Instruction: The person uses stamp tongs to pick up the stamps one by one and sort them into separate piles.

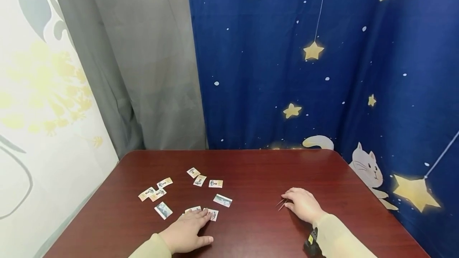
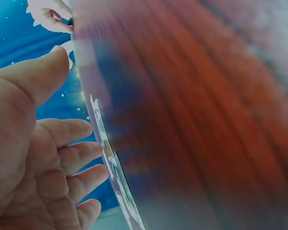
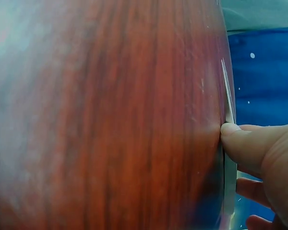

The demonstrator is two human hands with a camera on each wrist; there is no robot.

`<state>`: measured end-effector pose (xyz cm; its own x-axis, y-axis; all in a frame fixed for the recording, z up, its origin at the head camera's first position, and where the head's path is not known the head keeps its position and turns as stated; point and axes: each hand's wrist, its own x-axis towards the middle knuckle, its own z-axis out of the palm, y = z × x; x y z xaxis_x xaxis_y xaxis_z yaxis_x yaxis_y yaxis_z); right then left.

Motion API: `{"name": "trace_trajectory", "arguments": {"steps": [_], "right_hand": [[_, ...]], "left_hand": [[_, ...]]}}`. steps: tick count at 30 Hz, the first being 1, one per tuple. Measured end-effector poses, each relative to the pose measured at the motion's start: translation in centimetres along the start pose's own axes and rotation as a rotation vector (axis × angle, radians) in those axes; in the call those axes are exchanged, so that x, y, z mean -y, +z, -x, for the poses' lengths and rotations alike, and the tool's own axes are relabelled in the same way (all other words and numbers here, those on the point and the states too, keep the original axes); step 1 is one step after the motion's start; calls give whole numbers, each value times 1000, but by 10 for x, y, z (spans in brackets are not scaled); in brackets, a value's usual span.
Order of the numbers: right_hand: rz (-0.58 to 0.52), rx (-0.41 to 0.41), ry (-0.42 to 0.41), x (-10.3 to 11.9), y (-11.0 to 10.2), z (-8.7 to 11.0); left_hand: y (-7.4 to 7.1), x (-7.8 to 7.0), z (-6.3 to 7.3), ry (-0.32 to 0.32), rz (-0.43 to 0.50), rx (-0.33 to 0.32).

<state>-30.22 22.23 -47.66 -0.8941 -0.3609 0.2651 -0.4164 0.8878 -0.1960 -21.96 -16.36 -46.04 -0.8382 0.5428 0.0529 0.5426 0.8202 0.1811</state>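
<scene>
My left hand lies palm down with fingers spread and its fingertips over two small printed cards, one of them the card by the index finger. In the left wrist view the fingers reach to the cards' edges. Farther right, my right hand pinches a pair of metal tweezers between thumb and fingers, low over the table. The tweezers' two thin tips point left and stand slightly apart, with nothing between them.
Several more small picture cards lie flat on the dark red table: a group at the left, a group at the back, and bluish ones at the left and right. A blue star curtain hangs behind.
</scene>
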Motion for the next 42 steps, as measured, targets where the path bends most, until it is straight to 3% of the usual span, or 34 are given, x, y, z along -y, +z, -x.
{"name": "trace_trajectory", "arguments": {"steps": [10,16,21,27,34,42], "right_hand": [[17,-10,45,1,4,-2],[1,1,68,6,5,0],[-43,-15,81,9,9,0],[-132,-76,108,10,20,1],[-204,-126,156,10,29,1],[-270,-159,225,14,28,3]], "left_hand": [[3,-2,-7,-9,-6,-4],[4,-11,-4,-17,-3,58],[6,-16,-5,-33,-20,82],[7,-17,-6,-47,10,61],[9,-13,-8,-50,-51,21],[5,-24,-14,-5,-33,83]]}}
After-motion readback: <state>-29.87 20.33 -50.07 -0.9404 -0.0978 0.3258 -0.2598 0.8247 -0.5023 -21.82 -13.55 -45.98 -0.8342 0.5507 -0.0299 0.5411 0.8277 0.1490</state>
